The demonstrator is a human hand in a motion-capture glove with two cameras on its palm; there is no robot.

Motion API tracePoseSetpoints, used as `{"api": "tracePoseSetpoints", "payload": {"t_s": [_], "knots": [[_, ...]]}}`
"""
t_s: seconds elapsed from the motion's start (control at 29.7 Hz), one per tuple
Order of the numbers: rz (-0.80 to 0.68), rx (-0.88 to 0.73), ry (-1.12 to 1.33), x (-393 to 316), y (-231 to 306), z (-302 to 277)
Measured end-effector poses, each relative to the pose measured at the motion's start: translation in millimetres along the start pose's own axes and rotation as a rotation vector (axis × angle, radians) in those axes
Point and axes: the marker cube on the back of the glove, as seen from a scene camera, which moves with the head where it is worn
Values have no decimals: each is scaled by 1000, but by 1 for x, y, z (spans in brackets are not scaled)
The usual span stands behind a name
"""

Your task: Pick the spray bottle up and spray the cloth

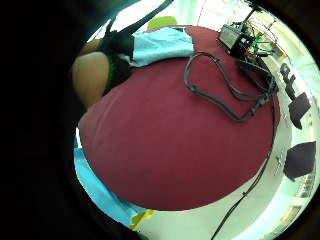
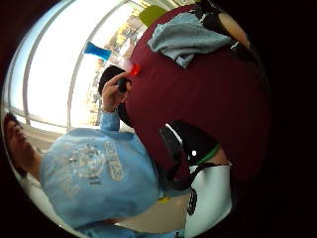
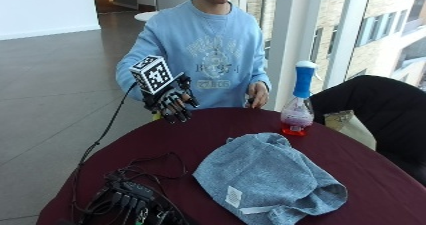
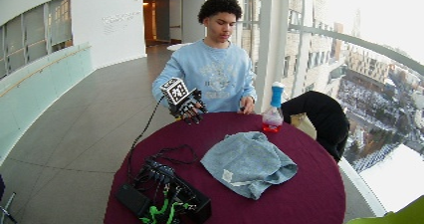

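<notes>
Best to swing the gloved right hand (image 3: 174, 103) (fingers loosely curled, holding nothing) across to the spray bottle (image 3: 297, 108), gripping below its blue head.

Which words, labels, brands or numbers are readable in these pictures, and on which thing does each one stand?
None can be read.
Sweatshirt: a printed chest design with lettering, too blurred to read.
Cloth: a small white tag, no legible text.
Spray bottle: no label visible.
Wall in the wide outside view: faint lettering, too small to read.
</notes>
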Motion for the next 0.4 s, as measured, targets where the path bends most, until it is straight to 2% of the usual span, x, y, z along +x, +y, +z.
{"api": "tracePoseSetpoints", "payload": {"t_s": [0.4], "knots": [[4,6,28,12,3,-1]]}}
